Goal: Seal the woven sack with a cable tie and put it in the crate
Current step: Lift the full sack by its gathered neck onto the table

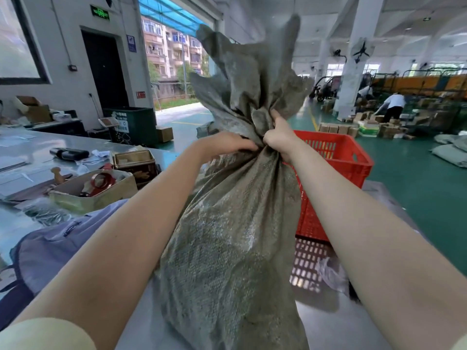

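Your grey-green woven sack (227, 248) stands upright on the table (328, 324) right in front of you, its neck bunched. Your left hand (225, 144) and right hand (279, 136) both have their fingers (269, 138) closed tightly around that gathered neck, with loose cloth flaring above. Just behind the sack sits the red crate (338, 162).

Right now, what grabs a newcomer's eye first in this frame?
The grey-green woven sack fills the centre, standing on the table with its neck bunched and loose top flaring upward. Both hands clamp that neck: the left hand and right hand side by side. Just behind and right sits the bright red crate; no cable tie is visible on the neck.
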Demonstrator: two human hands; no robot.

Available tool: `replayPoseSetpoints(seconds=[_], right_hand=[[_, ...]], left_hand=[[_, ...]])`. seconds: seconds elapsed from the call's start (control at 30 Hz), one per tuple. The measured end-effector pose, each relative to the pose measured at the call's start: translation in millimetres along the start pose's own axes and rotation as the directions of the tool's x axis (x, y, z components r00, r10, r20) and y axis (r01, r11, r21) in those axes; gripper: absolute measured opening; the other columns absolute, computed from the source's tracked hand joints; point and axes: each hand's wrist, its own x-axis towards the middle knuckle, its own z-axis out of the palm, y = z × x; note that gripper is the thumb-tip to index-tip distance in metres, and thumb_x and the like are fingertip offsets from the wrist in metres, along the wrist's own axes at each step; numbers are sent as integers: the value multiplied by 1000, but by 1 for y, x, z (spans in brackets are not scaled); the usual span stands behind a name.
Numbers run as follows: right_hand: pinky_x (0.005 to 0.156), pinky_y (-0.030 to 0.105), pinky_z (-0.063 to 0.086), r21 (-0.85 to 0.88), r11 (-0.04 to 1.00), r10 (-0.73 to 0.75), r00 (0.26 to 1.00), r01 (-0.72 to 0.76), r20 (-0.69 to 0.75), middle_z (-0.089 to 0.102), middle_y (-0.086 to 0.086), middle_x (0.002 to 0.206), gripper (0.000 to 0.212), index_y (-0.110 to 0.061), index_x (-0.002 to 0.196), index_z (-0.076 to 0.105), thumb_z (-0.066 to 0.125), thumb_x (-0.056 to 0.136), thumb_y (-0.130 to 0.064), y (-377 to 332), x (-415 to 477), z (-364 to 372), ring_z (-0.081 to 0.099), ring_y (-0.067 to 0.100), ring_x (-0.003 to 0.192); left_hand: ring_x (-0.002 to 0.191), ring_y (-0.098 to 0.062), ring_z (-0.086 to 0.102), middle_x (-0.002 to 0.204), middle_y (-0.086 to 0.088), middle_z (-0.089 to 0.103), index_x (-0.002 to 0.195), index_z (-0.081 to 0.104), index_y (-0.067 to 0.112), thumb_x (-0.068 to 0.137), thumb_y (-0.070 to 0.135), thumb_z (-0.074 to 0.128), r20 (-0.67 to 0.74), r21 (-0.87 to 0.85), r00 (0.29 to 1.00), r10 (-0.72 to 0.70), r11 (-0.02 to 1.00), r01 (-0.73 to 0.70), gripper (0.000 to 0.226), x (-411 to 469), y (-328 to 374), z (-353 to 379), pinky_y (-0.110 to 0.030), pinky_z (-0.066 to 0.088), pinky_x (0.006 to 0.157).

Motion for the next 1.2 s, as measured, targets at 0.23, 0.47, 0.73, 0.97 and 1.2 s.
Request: replayPoseSetpoints(seconds=[0.23, 0.47, 0.73, 0.97, 1.2], right_hand=[[97, 29, 41, 242, 970, 68, 990, -38, -120, 53, 11, 130, 69, -13, 141, 39, 30, 81, 18, 3, 2, -24, 51, 25, 118], [63, 17, 39, 340, 937, 135, 981, -80, -142, 53, 13, 129, 75, -16, 141, 40, 25, 79, 22, 5, 3, -50, 51, 27, 114], [41, 8, 39, 294, 956, 78, 971, -8, -227, 56, 3, 78, 63, -11, 119, 57, 27, 76, 23, 0, 11, -72, 55, 21, 79], [53, 22, 43, 281, 959, 64, 987, -20, -147, 57, 8, 58, 26, -10, 72, 57, 46, 68, 13, -22, 15, -81, 51, 23, 57], [71, 24, 57, 345, 938, -102, 973, 25, 208, 73, 1, 86, 20, -14, 103, 67, 60, 86, -21, -56, 15, -85, 69, 14, 76]], left_hand=[[146, -21, 24, 158, -1, 23, 149, 26, 22, 55, 83, 57, -7, -93, 994, -113, 989, 112, 117, 17, -22, -7, -39, 19, 120], [145, -15, 23, 157, 6, 24, 147, 29, 28, 39, 85, 63, -13, -405, 999, -42, 914, 33, 126, 39, -15, 9, -37, 15, 119], [76, -20, 58, 91, -8, 62, 90, 65, 9, 86, 10, 61, -293, -644, 956, 19, 735, -212, 5, 49, 43, -3, -31, 48, 69], [91, -21, 62, 109, -14, 65, 121, 56, -3, 80, -1, 63, -545, -676, 838, 36, 572, -464, 41, 47, 86, -35, -31, 53, 84], [106, -28, 66, 121, -17, 66, 124, 56, -2, 75, 8, 70, -467, -560, 837, 287, 637, -531, 52, 42, 117, -35, -39, 55, 92]])
